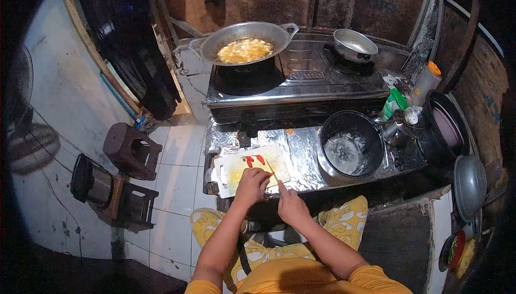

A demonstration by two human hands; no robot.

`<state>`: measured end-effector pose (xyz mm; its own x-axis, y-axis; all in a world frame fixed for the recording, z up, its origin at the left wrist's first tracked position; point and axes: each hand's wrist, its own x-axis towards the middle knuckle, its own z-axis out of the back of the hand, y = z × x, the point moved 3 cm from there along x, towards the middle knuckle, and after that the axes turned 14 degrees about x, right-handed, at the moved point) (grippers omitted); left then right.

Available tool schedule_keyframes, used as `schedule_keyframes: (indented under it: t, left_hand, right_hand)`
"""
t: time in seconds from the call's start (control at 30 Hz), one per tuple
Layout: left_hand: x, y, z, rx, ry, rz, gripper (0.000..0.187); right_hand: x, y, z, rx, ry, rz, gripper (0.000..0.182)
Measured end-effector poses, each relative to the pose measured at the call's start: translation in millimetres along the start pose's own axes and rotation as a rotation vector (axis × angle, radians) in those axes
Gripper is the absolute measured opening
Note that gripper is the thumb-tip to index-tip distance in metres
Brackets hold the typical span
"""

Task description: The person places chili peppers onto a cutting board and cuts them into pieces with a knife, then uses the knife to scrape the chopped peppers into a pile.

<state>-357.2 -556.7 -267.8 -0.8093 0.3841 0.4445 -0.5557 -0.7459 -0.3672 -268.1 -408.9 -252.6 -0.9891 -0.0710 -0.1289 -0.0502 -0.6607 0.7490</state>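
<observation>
A white cutting board (230,168) with a yellowish stain lies on the foil-covered ledge before me. My right hand (292,207) is closed around the handle of a knife (272,171), whose thin blade points away from me over the board. Beside the blade, my left hand (252,186) has its fingers bent and pressed together on a red chili (271,175), mostly hidden by the fingertips. Farther up the board lie more red chili pieces (260,159), apart from both hands.
A wok (269,27) of frying food in oil sits on the stove's left burner, a small pot (355,53) on the right. A black pot (324,149) with white residue stands right of the board. Stools (133,149) stand on the left; a bottle (424,87) is at the right.
</observation>
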Motion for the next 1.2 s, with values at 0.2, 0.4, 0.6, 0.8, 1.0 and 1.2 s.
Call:
schedule_keyframes:
  t: [0.2,0.4,0.6,0.8,1.0,1.2]
  left_hand:
    - [-7.3,10.4,-3.0,0.018,0.062,0.052,0.019]
    - [-3.7,6.3,-5.7,-0.018,0.062,0.047,0.019]
    - [-3.4,6.7,-2.9,-0.025,0.07,0.038,0.015]
    - [-2.3,6.6,-0.1,-0.026,0.044,0.048,0.014]
    - [-1.5,10.6,-2.9,-0.027,0.086,0.065,0.021]
    - [0.7,10.4,-3.2,-0.029,0.061,0.03,0.013]
  right_hand:
    - [-4.5,20.1,15.6,0.003,0.127,-0.141,0.064]
    - [-13.7,6.8,4.2,-0.029,-0.016,-0.032,0.054]
    - [-16.9,7.6,2.8,-0.057,0.03,-0.055,0.054]
    - [-14.8,8.9,6.1,-0.058,0.057,-0.076,0.054]
    - [-14.1,-6.6,-7.9,-0.05,0.023,-0.052,0.058]
    - [4.8,-24.1,-28.0,-0.019,-0.104,0.093,0.059]
